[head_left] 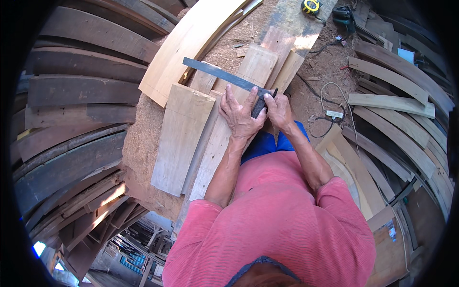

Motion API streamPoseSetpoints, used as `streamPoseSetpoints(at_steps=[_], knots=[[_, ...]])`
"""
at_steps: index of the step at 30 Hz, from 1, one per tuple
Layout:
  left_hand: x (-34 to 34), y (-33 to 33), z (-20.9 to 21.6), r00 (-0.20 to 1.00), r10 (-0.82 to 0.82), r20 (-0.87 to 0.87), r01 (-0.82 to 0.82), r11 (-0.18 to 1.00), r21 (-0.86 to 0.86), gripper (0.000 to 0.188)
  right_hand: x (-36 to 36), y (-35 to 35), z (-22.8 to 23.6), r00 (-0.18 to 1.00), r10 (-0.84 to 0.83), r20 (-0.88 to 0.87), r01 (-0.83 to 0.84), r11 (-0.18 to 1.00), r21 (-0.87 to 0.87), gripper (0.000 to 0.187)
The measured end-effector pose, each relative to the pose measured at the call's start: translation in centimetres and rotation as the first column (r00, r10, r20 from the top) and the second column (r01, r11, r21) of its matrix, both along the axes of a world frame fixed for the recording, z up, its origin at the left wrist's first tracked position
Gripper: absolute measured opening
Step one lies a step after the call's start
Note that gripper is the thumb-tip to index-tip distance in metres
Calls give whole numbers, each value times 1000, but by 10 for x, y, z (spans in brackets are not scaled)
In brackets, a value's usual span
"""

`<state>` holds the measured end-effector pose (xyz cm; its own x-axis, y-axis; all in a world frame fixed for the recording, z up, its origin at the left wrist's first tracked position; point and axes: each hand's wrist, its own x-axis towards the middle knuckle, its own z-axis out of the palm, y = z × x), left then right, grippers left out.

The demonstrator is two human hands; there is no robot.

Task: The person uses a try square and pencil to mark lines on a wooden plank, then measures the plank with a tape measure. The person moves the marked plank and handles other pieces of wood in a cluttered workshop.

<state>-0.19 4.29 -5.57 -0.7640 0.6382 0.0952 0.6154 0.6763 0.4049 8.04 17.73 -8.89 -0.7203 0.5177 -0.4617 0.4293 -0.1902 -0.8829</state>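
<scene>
A try square with a long grey metal blade (pixel 220 73) and a dark stock (pixel 258 107) lies across a pale wooden board (pixel 258 61). My left hand (pixel 243 115) holds it, the fingers spread toward the blade and the thumb side against the stock. Close beside it, my right hand (pixel 280 112) is closed in a pinch round a thin dark pencil-like stick (pixel 275 92), near the blade's right end. Its tip is too small to make out. Under my forearms another long plank (pixel 213 148) runs toward me.
A wide board (pixel 179 138) lies to the left, with a large curved board (pixel 186 43) beyond it. Stacked planks (pixel 86 89) line the left; more (pixel 397 119) lie right. A yellow-black tape measure (pixel 311 6), a power tool (pixel 343 16), cables and a power strip (pixel 334 114) rest among sawdust.
</scene>
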Motion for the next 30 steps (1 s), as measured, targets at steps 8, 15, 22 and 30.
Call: streamPoseSetpoints(at_steps=[8,15,22,30], knots=[[-1,1,1,1000,-15,-22,15,999,-28,84,0,5,5,999,22,39,-22,1000,18,33],[0,-1,7,999,6,32,-4,997,-75,84,-8,60,77,1000,-6,16,-2,895,447,29],[0,3,12,998,25,54,-23,999,-49,81,-53,65,81,959,264,-102,-225,930,290,26],[-2,2,14,989,43,138,-37,998,-52,89,-86,62,69,924,378,-67,-345,894,287,21]])
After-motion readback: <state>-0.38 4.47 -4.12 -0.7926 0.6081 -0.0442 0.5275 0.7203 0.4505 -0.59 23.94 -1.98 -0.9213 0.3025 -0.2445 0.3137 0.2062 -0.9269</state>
